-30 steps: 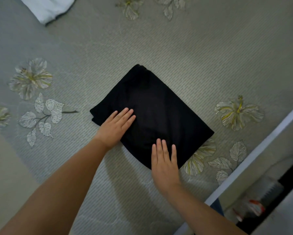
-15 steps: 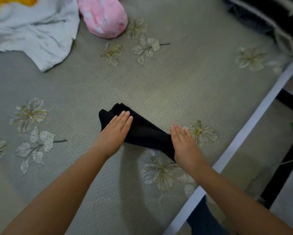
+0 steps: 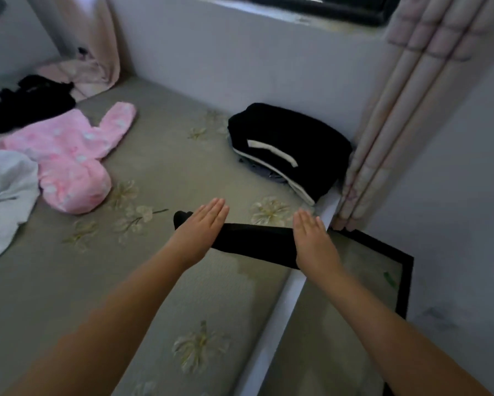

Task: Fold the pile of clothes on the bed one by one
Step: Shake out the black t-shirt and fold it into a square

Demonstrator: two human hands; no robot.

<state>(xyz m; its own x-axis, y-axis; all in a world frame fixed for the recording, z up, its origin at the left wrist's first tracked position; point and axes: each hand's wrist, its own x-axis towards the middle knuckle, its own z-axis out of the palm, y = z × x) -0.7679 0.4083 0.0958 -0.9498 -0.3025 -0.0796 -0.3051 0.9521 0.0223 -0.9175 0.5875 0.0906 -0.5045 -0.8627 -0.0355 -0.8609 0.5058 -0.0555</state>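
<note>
A folded black garment (image 3: 254,241) is lifted just above the grey flowered bed (image 3: 142,281), seen edge-on. My left hand (image 3: 202,227) lies flat on its left end and my right hand (image 3: 311,238) on its right end, fingers straight; whatever is below the palms is hidden. A stack of folded dark clothes with white stripes (image 3: 288,147) sits by the wall at the bed's right edge. Unfolded clothes lie at the left: a pink spotted garment (image 3: 71,161), a white one (image 3: 5,201), a black one (image 3: 28,101).
The bed's white side rail (image 3: 285,298) runs along the right, with a black-framed panel (image 3: 383,275) on the floor beyond it. Pink curtains (image 3: 411,104) hang at the right corner. A wall backs the bed.
The black garment has been lifted off the bed and carried to the right between both flat hands. My view has risen, bringing the folded stack and wall into sight.
</note>
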